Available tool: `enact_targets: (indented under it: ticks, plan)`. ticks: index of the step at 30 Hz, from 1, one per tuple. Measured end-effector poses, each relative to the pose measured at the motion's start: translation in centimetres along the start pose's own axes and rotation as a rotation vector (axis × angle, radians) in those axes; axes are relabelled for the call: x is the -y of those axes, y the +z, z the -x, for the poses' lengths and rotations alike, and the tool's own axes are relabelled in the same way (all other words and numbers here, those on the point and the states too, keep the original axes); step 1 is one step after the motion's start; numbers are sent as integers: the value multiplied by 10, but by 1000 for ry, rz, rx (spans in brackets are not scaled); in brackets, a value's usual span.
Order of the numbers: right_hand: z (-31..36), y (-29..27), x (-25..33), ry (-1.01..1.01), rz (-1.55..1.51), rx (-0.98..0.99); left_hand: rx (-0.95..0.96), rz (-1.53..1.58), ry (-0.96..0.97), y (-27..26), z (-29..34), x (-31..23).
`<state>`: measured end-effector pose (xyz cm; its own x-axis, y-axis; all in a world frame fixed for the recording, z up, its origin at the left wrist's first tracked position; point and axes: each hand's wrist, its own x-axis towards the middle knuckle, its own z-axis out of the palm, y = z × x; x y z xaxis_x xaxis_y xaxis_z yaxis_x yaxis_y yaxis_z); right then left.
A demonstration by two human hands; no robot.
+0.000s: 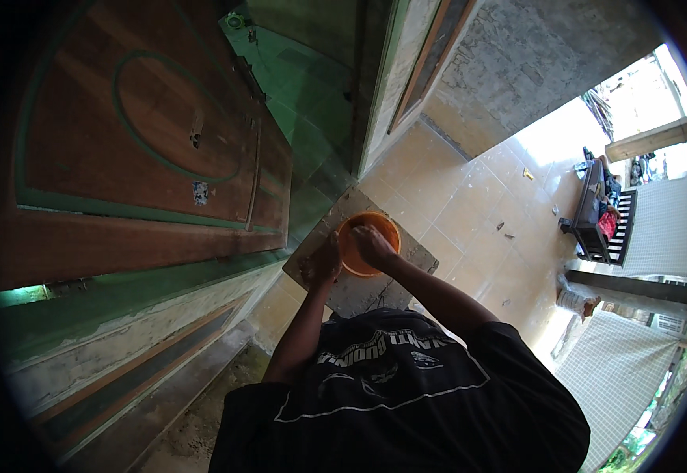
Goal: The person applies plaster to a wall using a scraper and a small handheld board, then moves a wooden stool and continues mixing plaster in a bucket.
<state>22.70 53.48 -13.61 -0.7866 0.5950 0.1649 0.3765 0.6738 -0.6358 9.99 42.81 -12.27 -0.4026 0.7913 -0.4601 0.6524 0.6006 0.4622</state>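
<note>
An orange bucket stands on a square, grey, dirt-marked board in front of me. My left hand is closed at the bucket's left side, against its rim. Over the opening, my right hand reaches inside with its fingers curled together. Whatever those fingers hold is hidden in shadow. The orange inner wall shows around the right hand, but the bucket's contents are too dark to make out.
To the left is a brown wooden door with green trim, beside a green-lit doorway. Tan floor tiles with small scraps spread to the right. A dark wooden bench holding cloths stands farther right. A rough grey wall rises ahead.
</note>
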Motion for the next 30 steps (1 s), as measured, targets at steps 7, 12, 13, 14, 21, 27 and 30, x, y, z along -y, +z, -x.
enact_targets:
  ticks: [7, 12, 13, 14, 21, 27, 30]
  plan:
    - [12, -34, 12, -331, -37, 299, -128, 88, 33, -10, 5, -10]
    - [27, -59, 4, -234, 92, 70, -188, 27, 221, -12, -5, -41]
    - [33, -66, 1, -163, 164, 121, -233, -7, 292, -14, -6, -47]
    - [37, -73, -3, -98, 239, 172, -233, -7, 297, -11, -10, -47]
    - [83, -77, 0, 297, 76, 337, -289, -118, 387, -8, -14, -72]
    - [45, -106, 2, 129, 233, 31, -318, -118, 503, -5, -24, -88]
    - [44, -108, -6, 381, 188, 156, -280, -147, 532, -6, -29, -97]
